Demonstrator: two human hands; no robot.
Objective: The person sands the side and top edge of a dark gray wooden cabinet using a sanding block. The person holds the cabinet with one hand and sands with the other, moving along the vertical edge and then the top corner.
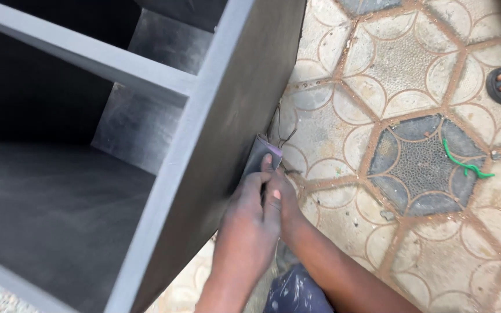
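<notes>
Both hands press a folded sheet of sandpaper (262,153) against the outer side panel of a dark grey cabinet (227,133); the left hand (247,223) lies over the right hand (282,200). A green cord (465,164) lies on the patterned tile floor (378,75), well apart.

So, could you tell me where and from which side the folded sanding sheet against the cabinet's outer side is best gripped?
Probably by its lower end, coming from the tiled-floor side. The sanding sheet lies flat against the grey cabinet panel, so only its outward face is free. The left hand and right hand already press it there with stacked fingers.
</notes>
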